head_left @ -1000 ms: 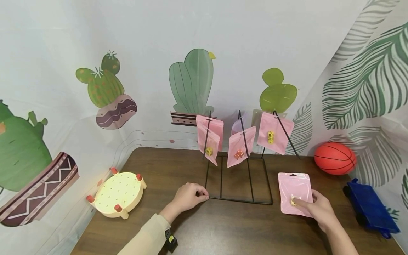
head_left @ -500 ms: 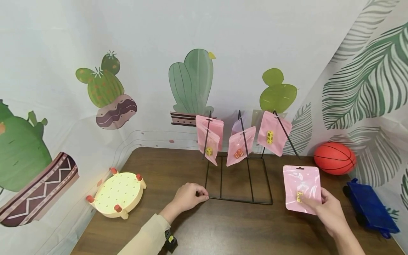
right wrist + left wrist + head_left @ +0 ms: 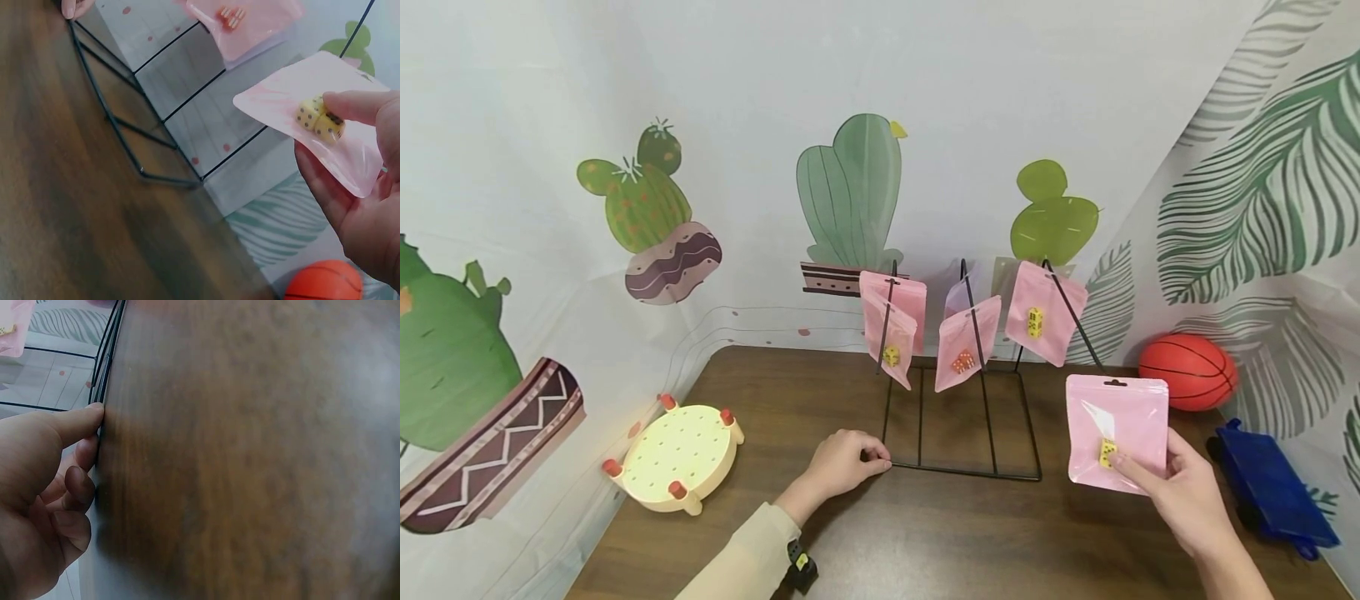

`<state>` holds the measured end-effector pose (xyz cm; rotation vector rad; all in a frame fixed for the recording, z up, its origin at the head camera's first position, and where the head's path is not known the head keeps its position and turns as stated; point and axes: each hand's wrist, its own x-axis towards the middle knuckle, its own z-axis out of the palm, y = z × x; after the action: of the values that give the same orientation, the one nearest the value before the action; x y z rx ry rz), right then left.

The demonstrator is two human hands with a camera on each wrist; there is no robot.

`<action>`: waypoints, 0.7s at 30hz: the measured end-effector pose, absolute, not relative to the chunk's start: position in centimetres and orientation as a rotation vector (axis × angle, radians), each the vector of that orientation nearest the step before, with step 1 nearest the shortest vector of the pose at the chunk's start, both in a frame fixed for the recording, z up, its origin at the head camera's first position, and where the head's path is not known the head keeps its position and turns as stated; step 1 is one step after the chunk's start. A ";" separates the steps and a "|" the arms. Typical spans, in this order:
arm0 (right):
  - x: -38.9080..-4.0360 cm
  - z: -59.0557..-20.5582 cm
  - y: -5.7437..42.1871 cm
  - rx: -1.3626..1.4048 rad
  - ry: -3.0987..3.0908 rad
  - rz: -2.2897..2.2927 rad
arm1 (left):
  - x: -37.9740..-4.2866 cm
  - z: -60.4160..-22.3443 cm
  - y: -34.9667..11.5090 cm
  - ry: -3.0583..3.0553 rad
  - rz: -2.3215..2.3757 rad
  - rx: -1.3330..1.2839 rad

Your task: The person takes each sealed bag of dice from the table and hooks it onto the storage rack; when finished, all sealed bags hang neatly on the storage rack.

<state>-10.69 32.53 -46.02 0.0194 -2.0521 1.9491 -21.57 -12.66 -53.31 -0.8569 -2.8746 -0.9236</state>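
Observation:
My right hand holds a pink zip bag by its lower right side, thumb in front, raised over the table right of a black wire rack. Two yellow dice show through the bag beside the thumb in the right wrist view. My left hand pinches the rack's front left corner between thumb and finger. Pink bags hang on the rack's hooks: a left one with yellow dice, a middle one with orange-red dice, and a right one with yellow dice. A purplish bag is partly hidden behind the middle one.
At the right stand a red toy basketball and a blue toy cart. A round cream pegboard with red-tipped legs lies on the left of the brown table. A cactus-print cloth backs the table.
My right hand has lifted the pink bag up and to the right, turning its face more toward the head camera. The right hanging bag has swung slightly. My left hand stays on the rack.

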 end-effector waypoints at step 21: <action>-9.9 -42.9 29.5 0.276 -1.898 1.959 | -21.6 -53.4 -12.7 -2.882 -0.933 -0.852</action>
<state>-9.87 29.47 -42.85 0.2759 -1.8981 1.9591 -21.62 -12.72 -53.45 -0.8518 -2.8821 -0.9329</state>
